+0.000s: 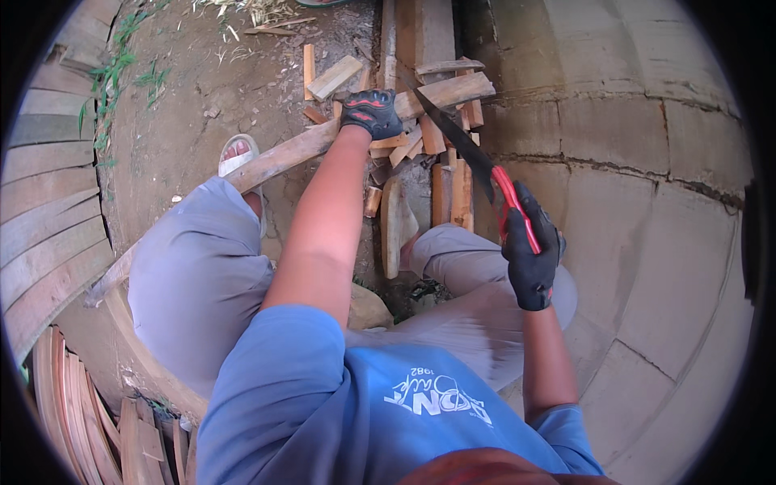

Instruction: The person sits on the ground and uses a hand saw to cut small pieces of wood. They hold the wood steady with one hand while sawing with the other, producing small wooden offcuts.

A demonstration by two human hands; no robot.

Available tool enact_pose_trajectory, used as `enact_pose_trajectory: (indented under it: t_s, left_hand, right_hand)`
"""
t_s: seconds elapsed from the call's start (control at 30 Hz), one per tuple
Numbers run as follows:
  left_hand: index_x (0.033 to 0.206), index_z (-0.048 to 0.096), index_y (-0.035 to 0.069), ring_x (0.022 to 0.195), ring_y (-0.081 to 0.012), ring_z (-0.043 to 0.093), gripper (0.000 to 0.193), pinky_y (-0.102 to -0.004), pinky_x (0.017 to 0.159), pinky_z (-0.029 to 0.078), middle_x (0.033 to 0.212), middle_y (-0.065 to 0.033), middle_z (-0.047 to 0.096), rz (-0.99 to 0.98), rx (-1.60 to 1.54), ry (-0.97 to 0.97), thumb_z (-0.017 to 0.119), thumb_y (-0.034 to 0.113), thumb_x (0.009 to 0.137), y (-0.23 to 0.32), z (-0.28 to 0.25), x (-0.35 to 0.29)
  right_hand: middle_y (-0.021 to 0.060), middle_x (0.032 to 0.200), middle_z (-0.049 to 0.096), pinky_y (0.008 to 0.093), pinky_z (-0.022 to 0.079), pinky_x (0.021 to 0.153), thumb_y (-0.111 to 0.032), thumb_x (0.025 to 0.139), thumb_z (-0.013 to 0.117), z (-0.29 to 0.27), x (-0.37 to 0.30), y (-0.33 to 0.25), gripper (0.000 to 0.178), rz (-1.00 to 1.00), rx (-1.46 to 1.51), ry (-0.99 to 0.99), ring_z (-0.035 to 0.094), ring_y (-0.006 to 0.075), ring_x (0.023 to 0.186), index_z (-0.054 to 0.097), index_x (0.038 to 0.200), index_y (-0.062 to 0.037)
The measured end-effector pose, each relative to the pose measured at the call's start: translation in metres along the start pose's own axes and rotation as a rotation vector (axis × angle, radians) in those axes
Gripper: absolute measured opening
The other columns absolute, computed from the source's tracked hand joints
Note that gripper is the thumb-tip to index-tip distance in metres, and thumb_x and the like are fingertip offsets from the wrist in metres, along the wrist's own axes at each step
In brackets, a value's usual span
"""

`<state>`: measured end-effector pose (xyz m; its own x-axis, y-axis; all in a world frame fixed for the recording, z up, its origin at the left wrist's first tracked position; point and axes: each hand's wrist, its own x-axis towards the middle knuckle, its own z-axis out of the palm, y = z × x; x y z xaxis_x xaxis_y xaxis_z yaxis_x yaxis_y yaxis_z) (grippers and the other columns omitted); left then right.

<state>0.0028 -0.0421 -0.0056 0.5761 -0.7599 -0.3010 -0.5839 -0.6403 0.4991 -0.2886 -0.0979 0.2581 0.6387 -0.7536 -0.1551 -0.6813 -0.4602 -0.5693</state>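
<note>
A long, rough wooden plank [288, 157] slants from my left knee up to the far right, over a heap of offcuts. Near its far end my left hand [372, 113], in a black glove with red marks, is closed around it. In my right hand [533, 250], also gloved in black, is the red handle of a hand saw [466, 148]. The saw's dark blade points up and left, and its tip overlaps the plank just right of my left hand. Whether the teeth touch the wood, I cannot tell.
Several short wood offcuts [335, 77] lie under and around the plank's far end. A block wall [622, 202] rises on the right. Long boards [48, 202] line the left side, with more wood strips [69, 396] below. Shavings [255, 10] litter the dirt floor.
</note>
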Motion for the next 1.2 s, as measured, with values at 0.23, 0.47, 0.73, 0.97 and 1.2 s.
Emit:
enact_pose_trajectory:
  t_s: [0.23,0.47,0.73,0.97,1.2]
  left_hand:
    - [0.127,0.072,0.011,0.118,-0.0391,0.073,0.053,-0.0513,0.101,0.058,0.126,-0.0193,0.076,0.026,0.024,0.007,0.072,0.04,0.083,0.004,0.0,0.0]
    - [0.116,0.072,0.008,0.104,-0.0357,0.077,0.035,-0.0494,0.09,0.059,0.109,-0.0184,0.079,0.067,0.095,0.247,0.069,0.022,0.084,0.009,0.012,-0.013]
    - [0.116,0.071,0.008,0.108,-0.0347,0.076,0.034,-0.0481,0.091,0.06,0.115,-0.0179,0.078,0.043,0.061,0.21,0.069,0.022,0.085,0.009,0.009,-0.015]
    - [0.12,0.07,0.008,0.113,-0.0372,0.075,0.041,-0.0484,0.097,0.059,0.119,-0.0189,0.077,0.076,0.019,0.124,0.071,0.025,0.083,0.006,0.003,-0.012]
    - [0.122,0.07,0.009,0.115,-0.0378,0.074,0.044,-0.0495,0.099,0.059,0.123,-0.0187,0.077,0.084,-0.001,0.117,0.073,0.031,0.084,0.002,-0.001,-0.012]
  right_hand:
    - [0.0205,0.124,0.078,0.0435,0.057,0.099,-0.021,0.105,0.07,0.01,-0.006,0.001,0.038,-0.044,-0.03,0.015,0.077,0.034,0.113,0.072,0.14,-0.0079]
    - [0.0189,0.121,0.079,0.0415,0.056,0.099,-0.026,0.104,0.07,0.019,0.005,-0.045,0.037,-0.082,-0.031,0.028,0.077,0.0342,0.109,0.074,0.136,-0.0086]
    - [0.0226,0.123,0.077,0.0417,0.057,0.098,-0.023,0.102,0.069,0.004,0.037,-0.088,0.037,-0.295,-0.196,-0.003,0.077,0.0354,0.111,0.074,0.133,-0.0028]
    - [0.0151,0.118,0.078,0.0377,0.056,0.082,-0.021,0.107,0.066,0.036,-0.033,0.019,0.043,-0.091,-0.003,-0.025,0.069,0.0225,0.091,0.067,0.147,-0.0052]
    - [0.0094,0.096,0.075,0.0317,0.051,0.062,-0.019,0.108,0.065,0.054,-0.045,0.033,0.046,-0.198,-0.015,-0.011,0.058,0.0101,0.066,0.063,0.152,-0.0052]
